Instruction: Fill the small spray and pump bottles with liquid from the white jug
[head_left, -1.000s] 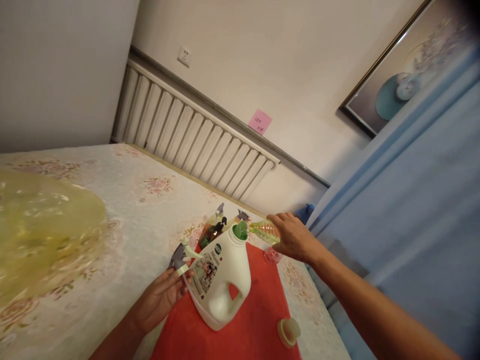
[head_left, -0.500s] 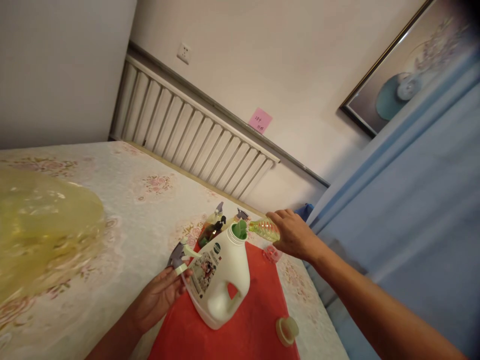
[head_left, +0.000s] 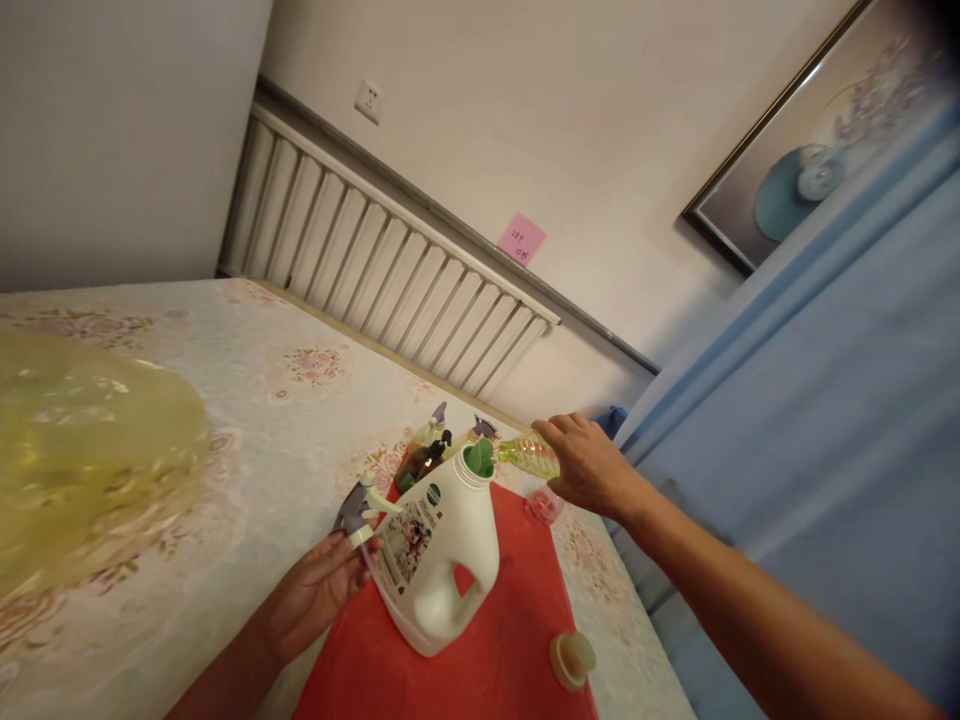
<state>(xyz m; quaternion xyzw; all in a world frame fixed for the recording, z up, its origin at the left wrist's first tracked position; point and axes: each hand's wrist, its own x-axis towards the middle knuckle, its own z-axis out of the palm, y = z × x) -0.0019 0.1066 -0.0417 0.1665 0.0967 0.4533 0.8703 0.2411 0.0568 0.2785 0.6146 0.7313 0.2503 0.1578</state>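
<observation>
My right hand (head_left: 589, 465) is wrapped round a clear plastic bottle (head_left: 534, 454) with yellow-green colouring, tipped sideways so its neck meets the green spout (head_left: 478, 458) of a white jug (head_left: 457, 540). The jug, with a picture label and a side handle, stands on a red mat (head_left: 517, 610). Closed fingers of my left hand (head_left: 319, 590) grip a grey and white trigger spray head (head_left: 358, 512) beside the jug's label. Near the mat's right edge lies a pale cap (head_left: 572, 660).
Behind the jug stand several spray and pump bottles, one of them a dark pump bottle (head_left: 421, 462). A pinkish clear object (head_left: 544, 505) sits right of them. A large yellow plastic bag (head_left: 97, 450) covers the left of the floral tablecloth (head_left: 277, 430). A blue curtain (head_left: 810, 430) hangs at right.
Almost nothing differs. Both hands, the tipped bottle and the jug keep their places, with only a slight shift of the whole view.
</observation>
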